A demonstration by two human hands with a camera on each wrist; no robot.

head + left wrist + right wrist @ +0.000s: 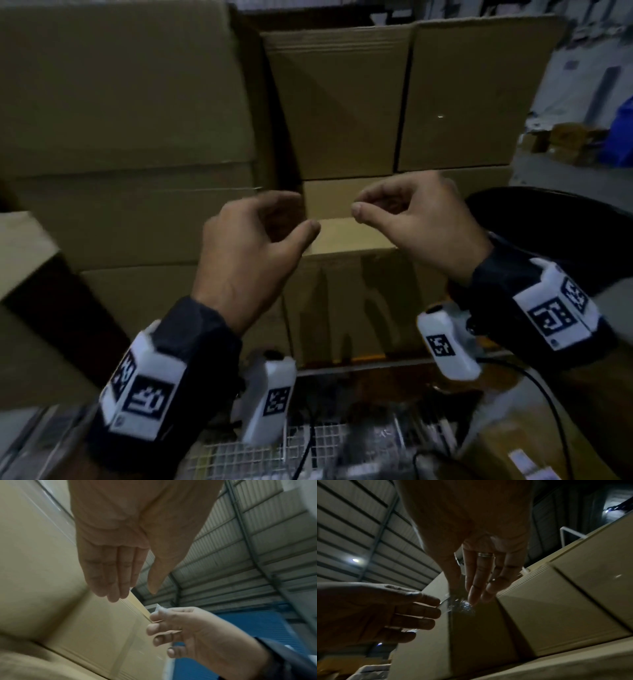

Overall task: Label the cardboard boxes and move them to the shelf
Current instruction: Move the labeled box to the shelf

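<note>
Stacked cardboard boxes [335, 113] fill the head view in front of me. A smaller box [346, 236] sits lower, just behind my hands. Both hands hang in the air close together before it. My right hand [358, 204] pinches a small thin label [158, 608] between thumb and forefinger; in the right wrist view the label [462, 605] looks clear and glittery at the fingertips of the right hand [464, 597]. My left hand [301, 214] is a little to the left, fingers straight and together, thumb apart [133, 593], its fingertips [435, 600] at the label's edge.
A wire mesh surface [308, 445] and a black cable [548, 394] lie below my wrists. A black rounded object [555, 233] sits at the right, a brown box [513, 431] at the lower right, and a blue object [620, 137] stands far right.
</note>
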